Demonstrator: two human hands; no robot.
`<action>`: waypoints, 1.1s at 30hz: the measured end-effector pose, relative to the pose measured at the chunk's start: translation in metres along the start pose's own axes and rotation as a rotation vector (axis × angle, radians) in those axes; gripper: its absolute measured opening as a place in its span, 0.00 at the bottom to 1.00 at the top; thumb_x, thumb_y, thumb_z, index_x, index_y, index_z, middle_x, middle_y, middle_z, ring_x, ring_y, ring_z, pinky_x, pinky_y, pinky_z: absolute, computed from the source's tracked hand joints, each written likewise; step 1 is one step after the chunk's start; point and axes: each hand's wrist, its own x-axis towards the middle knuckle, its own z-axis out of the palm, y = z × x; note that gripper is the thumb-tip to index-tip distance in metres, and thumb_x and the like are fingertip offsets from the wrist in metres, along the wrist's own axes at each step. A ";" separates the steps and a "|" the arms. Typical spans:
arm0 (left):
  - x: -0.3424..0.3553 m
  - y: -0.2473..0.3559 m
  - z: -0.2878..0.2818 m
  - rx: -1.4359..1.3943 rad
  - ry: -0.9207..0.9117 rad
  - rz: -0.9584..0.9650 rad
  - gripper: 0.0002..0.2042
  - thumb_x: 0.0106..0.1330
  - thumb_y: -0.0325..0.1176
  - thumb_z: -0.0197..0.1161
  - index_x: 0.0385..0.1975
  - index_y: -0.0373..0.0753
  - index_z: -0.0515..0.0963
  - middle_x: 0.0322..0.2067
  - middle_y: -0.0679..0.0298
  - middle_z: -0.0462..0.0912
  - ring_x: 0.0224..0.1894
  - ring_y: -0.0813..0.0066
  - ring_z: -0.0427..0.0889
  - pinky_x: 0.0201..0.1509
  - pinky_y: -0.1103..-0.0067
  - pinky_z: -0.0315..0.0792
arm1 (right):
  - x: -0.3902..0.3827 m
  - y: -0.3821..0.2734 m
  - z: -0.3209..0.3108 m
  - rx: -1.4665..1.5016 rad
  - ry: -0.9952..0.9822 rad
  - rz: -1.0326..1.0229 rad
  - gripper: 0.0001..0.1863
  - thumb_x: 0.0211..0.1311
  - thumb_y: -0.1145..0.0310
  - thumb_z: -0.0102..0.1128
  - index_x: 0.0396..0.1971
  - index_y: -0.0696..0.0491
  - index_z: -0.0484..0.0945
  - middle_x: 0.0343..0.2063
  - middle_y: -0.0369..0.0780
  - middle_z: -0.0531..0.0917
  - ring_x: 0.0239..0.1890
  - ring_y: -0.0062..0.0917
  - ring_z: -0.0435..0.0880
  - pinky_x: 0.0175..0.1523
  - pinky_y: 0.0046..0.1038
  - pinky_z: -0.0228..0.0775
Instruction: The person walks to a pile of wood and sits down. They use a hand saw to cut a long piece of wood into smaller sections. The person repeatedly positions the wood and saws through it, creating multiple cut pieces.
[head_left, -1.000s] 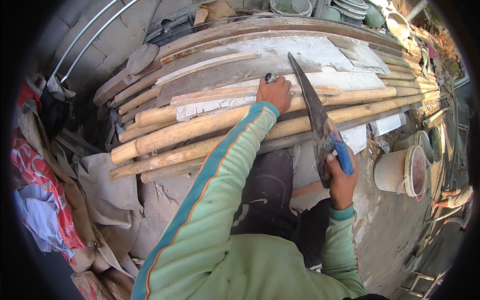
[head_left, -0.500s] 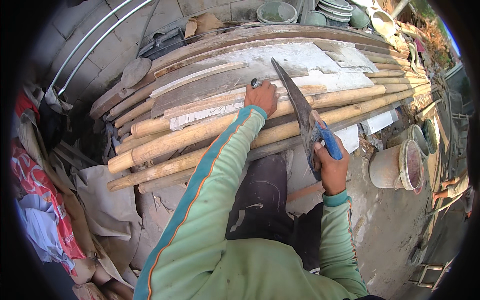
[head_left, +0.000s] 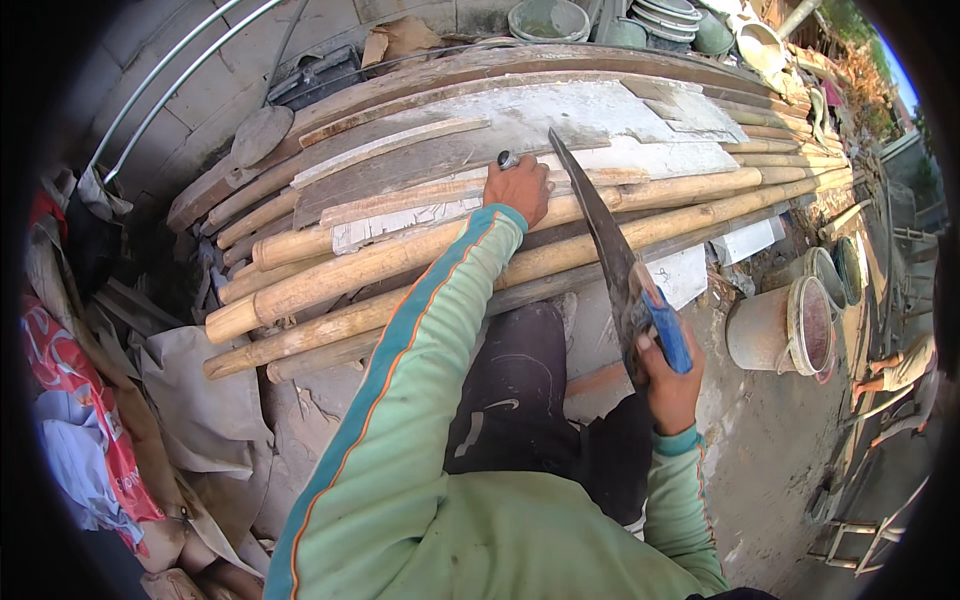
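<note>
My right hand (head_left: 672, 385) is wrapped round the blue handle of a handsaw (head_left: 600, 215). The saw's dark blade slants up and left across the bamboo poles, its tip over the pale boards. My left hand (head_left: 518, 192) is closed over a narrow wooden strip (head_left: 410, 198) lying on the stack. A small, dark round thing with a silvery rim (head_left: 507, 160) shows at its knuckles; I cannot make out what it is. Just below that hand run thick bamboo poles (head_left: 350, 278). The fingertips of the left hand are hidden under it.
Beyond the strip lie a grey-white board (head_left: 520, 100) and long timber planks. Plaster-stained buckets (head_left: 765, 330) stand at right, stacked basins (head_left: 665, 22) at the back. Sacks and cloth (head_left: 195, 400) heap up at left. Another person's legs (head_left: 880, 375) show at far right.
The saw and my right hand have shifted slightly down, and the blade stands a little steeper. My left hand stays on the strip. The whole view has shifted slightly.
</note>
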 end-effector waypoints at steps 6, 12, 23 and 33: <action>0.006 0.002 0.003 0.014 0.073 0.045 0.13 0.73 0.43 0.61 0.50 0.46 0.84 0.48 0.62 0.83 0.52 0.62 0.84 0.63 0.59 0.67 | -0.034 -0.005 -0.010 0.160 0.026 0.055 0.15 0.67 0.71 0.68 0.51 0.60 0.80 0.26 0.30 0.78 0.24 0.13 0.75 0.30 0.18 0.65; 0.001 -0.010 0.002 0.004 0.045 0.024 0.14 0.73 0.43 0.61 0.51 0.46 0.84 0.49 0.62 0.83 0.52 0.61 0.84 0.63 0.59 0.67 | 0.044 0.012 0.041 0.159 -0.010 -0.018 0.14 0.67 0.73 0.68 0.50 0.59 0.81 0.28 0.30 0.79 0.24 0.12 0.72 0.29 0.19 0.64; 0.011 -0.006 -0.004 0.010 0.017 0.001 0.14 0.75 0.42 0.59 0.53 0.47 0.83 0.51 0.63 0.82 0.53 0.61 0.84 0.61 0.57 0.65 | 0.048 0.012 0.036 0.168 0.021 -0.031 0.11 0.66 0.74 0.67 0.46 0.58 0.80 0.24 0.30 0.77 0.22 0.12 0.71 0.27 0.20 0.63; 0.011 -0.003 0.006 -0.029 0.028 0.002 0.14 0.73 0.43 0.61 0.53 0.47 0.84 0.51 0.62 0.83 0.56 0.60 0.83 0.64 0.55 0.64 | -0.012 0.015 0.011 0.104 0.025 0.017 0.21 0.65 0.75 0.66 0.57 0.60 0.80 0.33 0.33 0.82 0.30 0.15 0.76 0.37 0.20 0.70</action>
